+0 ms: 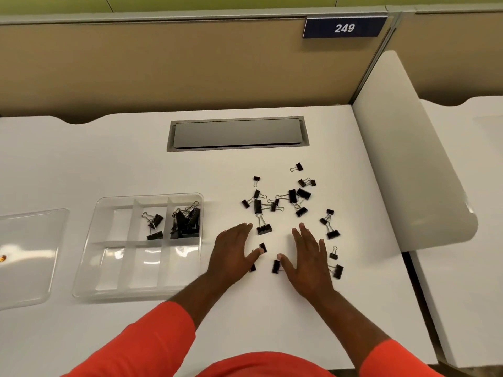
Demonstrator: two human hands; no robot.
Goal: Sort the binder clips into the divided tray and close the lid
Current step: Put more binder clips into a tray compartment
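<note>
Several black binder clips (280,204) lie scattered on the white desk, right of centre. A clear divided tray (87,251) stands to their left. Its far right compartment holds a heap of clips (187,221), and the far middle one holds two clips (154,225). The other compartments look bare. My left hand (234,251) lies flat with fingers spread; its thumb touches a small clip (262,247). My right hand (309,254) is flat and spread too, its thumb beside another clip (276,266). Neither hand holds anything.
The tray's clear lid (27,257) lies flat at the far left. A grey cable hatch (238,133) is set into the desk at the back. A white side divider (408,148) rises on the right, and a tan partition stands behind.
</note>
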